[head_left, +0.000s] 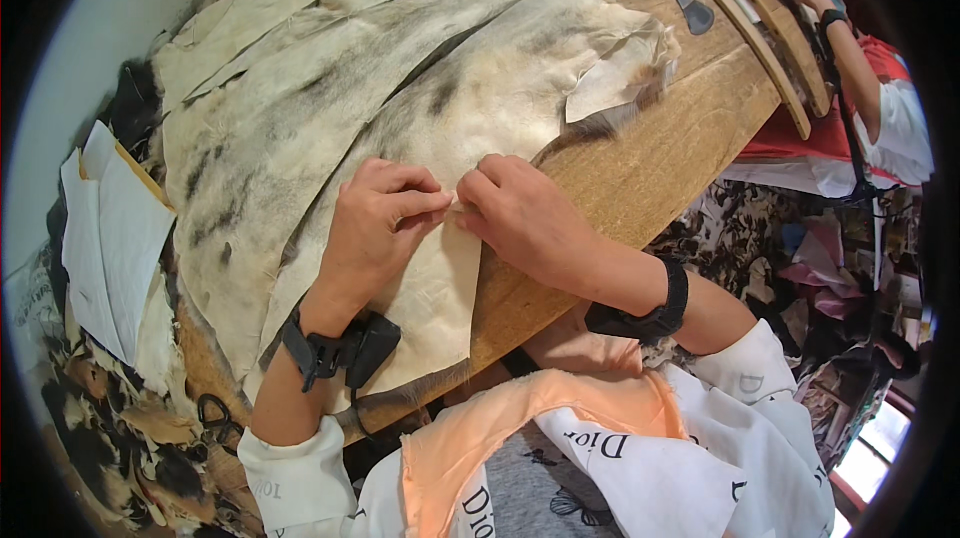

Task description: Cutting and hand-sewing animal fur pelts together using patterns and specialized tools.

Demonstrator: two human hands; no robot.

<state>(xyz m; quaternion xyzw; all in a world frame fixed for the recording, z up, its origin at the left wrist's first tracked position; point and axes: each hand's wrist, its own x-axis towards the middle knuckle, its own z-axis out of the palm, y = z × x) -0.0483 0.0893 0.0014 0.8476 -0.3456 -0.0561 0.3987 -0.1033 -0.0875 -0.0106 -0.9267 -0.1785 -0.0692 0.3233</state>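
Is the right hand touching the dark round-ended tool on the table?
Apart: the head view shows pale hide and bare tabletop between the right hand and the dark round-ended tool.

The left hand (383, 210) and right hand (527, 221) pinched fingertips close together over a hide (500, 68); what they gripped was too small to tell. From the hands, another hide (300, 98) lay at ten o'clock, white sheets (112, 248) at nine, a dark tool (686, 4) between one and two, and a co-worker's arm (862, 88) between two and three.
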